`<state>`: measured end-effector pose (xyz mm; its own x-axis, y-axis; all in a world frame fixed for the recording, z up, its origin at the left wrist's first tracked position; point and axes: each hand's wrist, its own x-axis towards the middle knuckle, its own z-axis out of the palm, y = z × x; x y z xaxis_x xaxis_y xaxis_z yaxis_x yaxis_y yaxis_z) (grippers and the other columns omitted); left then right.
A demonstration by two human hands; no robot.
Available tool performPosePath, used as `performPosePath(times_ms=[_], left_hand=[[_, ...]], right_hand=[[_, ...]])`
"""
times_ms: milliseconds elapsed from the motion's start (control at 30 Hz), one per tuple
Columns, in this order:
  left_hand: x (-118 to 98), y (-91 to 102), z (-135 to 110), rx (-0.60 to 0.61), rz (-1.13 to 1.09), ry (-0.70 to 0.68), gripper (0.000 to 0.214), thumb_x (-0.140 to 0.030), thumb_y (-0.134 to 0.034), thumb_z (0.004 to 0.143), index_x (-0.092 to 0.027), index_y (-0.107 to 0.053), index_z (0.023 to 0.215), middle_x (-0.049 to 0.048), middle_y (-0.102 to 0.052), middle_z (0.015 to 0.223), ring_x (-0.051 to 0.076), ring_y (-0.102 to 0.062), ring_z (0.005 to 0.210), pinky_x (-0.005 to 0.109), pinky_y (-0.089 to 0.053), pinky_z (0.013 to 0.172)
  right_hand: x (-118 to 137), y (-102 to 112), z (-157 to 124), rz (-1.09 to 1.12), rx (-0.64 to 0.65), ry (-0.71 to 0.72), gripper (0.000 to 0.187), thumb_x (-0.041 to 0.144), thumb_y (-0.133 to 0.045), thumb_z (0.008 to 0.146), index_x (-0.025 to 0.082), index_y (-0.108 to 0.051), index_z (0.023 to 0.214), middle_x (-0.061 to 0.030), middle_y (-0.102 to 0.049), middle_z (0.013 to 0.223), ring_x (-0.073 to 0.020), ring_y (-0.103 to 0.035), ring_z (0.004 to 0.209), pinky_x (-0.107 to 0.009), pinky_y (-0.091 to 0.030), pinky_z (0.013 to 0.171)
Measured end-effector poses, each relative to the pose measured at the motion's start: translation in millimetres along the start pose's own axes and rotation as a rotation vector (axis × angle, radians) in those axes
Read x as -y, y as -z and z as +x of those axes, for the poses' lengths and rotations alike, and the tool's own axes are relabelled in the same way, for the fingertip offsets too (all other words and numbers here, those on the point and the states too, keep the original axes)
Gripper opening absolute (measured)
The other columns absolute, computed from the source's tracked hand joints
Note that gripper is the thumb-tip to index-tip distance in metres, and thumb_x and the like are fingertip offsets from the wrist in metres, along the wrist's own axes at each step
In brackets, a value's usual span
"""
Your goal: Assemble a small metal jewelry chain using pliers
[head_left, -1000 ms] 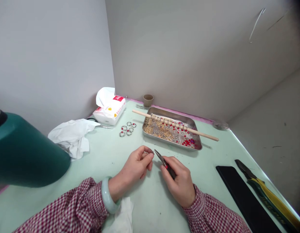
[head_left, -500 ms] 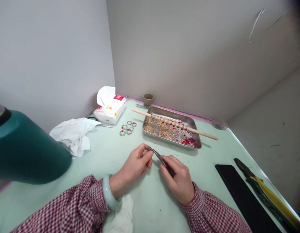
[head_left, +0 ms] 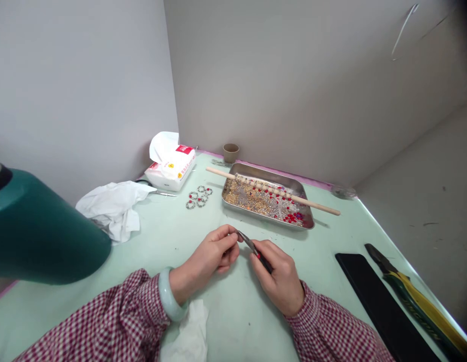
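Observation:
My left hand (head_left: 214, 254) rests on the pale green table, its thumb and fingers pinched on a tiny metal piece that I cannot make out. My right hand (head_left: 279, 276) is closed round small dark pliers (head_left: 251, 246), whose tips meet the left fingertips. A pale jade bangle (head_left: 169, 296) sits on my left wrist. Behind the hands lies a steel tray (head_left: 305, 223) full of gold and red beads, with a wooden stick (head_left: 316, 205) carrying beads laid across it. Several finished bead rings (head_left: 199, 197) lie left of the tray.
A big teal vessel (head_left: 45, 241) looms at the left edge. Crumpled white tissue (head_left: 108, 206) and a tissue pack (head_left: 169, 168) lie at the back left, a small cup (head_left: 231, 152) by the wall. A black strip (head_left: 377, 301) and yellow-handled pliers (head_left: 414, 301) lie at right.
The left hand has curled a little tighter and the pliers' tips have closed in on its fingertips. The view has shifted slightly; nothing else on the table has moved.

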<state>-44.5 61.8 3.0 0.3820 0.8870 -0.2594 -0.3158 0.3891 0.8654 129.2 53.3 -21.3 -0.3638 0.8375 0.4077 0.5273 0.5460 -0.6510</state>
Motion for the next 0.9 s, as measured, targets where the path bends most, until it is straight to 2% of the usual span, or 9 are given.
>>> performPosePath(times_ms=[267, 467, 600, 733, 900], left_hand=[[1.8, -0.9, 1.0, -0.062, 0.117, -0.034, 0.017, -0.033, -0.047, 0.086, -0.019, -0.043, 0.080, -0.0084, -0.040, 0.048, 0.004, -0.025, 0.035, 0.017, -0.016, 0.033], [3.8, 0.5, 1.5, -0.127, 0.324, -0.108, 0.019, -0.037, -0.045, 0.087, -0.019, -0.044, 0.083, -0.0076, -0.047, 0.051, 0.004, -0.032, 0.034, 0.016, -0.024, 0.034], [4.6, 2.1, 2.0, -0.141, 0.382, -0.140, 0.020, -0.039, -0.046, 0.086, -0.019, -0.045, 0.085, -0.0070, -0.050, 0.052, 0.004, -0.035, 0.032, 0.016, -0.027, 0.033], [3.7, 1.4, 2.3, -0.101, 0.312, -0.129, 0.020, -0.038, -0.049, 0.085, -0.018, -0.045, 0.086, -0.0063, -0.052, 0.053, 0.005, -0.035, 0.031, 0.017, -0.029, 0.033], [0.7, 0.7, 0.9, -0.029, 0.050, -0.046, 0.021, -0.038, -0.048, 0.086, -0.018, -0.045, 0.082, -0.0074, -0.046, 0.050, 0.003, -0.023, 0.033, 0.015, -0.022, 0.032]], right_hand=[[1.9, -1.5, -0.4, -0.051, -0.003, 0.007, 0.021, 0.017, -0.047, 0.087, 0.016, -0.057, 0.105, -0.0063, -0.058, 0.083, -0.0191, -0.055, 0.078, -0.033, -0.044, 0.069], [1.3, -2.1, -2.3, -0.115, -0.008, 0.023, 0.022, 0.017, -0.046, 0.087, 0.015, -0.057, 0.106, -0.0075, -0.058, 0.084, -0.0201, -0.054, 0.080, -0.034, -0.045, 0.071], [1.2, -1.8, -1.9, -0.130, -0.012, 0.022, 0.022, 0.017, -0.045, 0.087, 0.016, -0.057, 0.105, -0.0075, -0.059, 0.084, -0.0202, -0.055, 0.079, -0.034, -0.045, 0.070], [1.3, -1.8, -0.6, -0.105, -0.016, 0.022, 0.022, 0.017, -0.044, 0.088, 0.017, -0.057, 0.105, -0.0071, -0.059, 0.083, -0.0195, -0.056, 0.078, -0.033, -0.046, 0.069], [0.6, -0.7, -0.2, -0.048, -0.008, 0.006, 0.022, 0.019, -0.044, 0.088, 0.017, -0.058, 0.104, -0.0064, -0.059, 0.082, -0.0181, -0.056, 0.075, -0.031, -0.046, 0.067]])
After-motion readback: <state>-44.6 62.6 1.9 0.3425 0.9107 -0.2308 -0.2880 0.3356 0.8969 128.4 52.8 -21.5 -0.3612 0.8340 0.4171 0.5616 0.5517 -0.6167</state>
